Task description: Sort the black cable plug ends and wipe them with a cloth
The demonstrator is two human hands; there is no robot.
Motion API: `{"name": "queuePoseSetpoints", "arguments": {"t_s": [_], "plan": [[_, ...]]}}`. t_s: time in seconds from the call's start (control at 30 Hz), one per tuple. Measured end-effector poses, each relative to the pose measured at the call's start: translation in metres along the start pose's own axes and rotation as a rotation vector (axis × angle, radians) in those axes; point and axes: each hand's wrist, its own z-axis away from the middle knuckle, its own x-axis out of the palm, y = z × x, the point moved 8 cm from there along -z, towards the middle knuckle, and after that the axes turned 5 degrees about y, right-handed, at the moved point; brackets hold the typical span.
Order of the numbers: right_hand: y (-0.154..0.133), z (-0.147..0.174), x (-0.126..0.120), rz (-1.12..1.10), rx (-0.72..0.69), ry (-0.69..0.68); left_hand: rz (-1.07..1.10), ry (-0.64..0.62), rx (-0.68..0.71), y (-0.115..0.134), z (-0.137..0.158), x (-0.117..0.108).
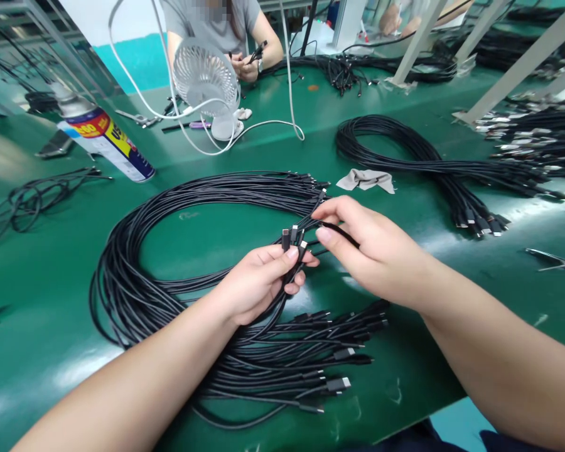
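A large looped bundle of black USB cables lies in front of me, many of its plug ends fanned out at the lower right. My left hand is closed around several cable ends, their connectors pointing up past the thumb. Just to the right, my right hand pinches a black strip, perhaps a tie or a cable, between thumb and fingers. Its fingertips are close to the upper plug ends of the loop. Where the strip leads beyond the fingers I cannot tell.
A second cable bundle lies at the right behind a grey cloth scrap. At the back left stand a spray can and a small white fan with a trailing cord. Tweezers lie far right. A co-worker sits opposite, holding cables.
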Motion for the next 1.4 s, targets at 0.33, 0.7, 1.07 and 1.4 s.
{"name": "queuePoseSetpoints", "arguments": {"t_s": [0.33,0.7,1.07,1.4], "plan": [[-0.023,0.019,0.019,0.494,-0.278,0.059,0.070,0.052,0.024,0.003,-0.003,-0.003],[-0.031,0.022,0.021,0.648,-0.314,0.122,0.078,0.083,0.039,0.003,-0.003,-0.005],[-0.035,0.024,0.021,0.665,-0.349,0.135,0.101,0.091,0.046,0.003,-0.004,-0.007],[-0.038,0.025,0.018,0.678,-0.383,0.159,0.115,0.103,0.043,0.002,-0.006,-0.008]]}}
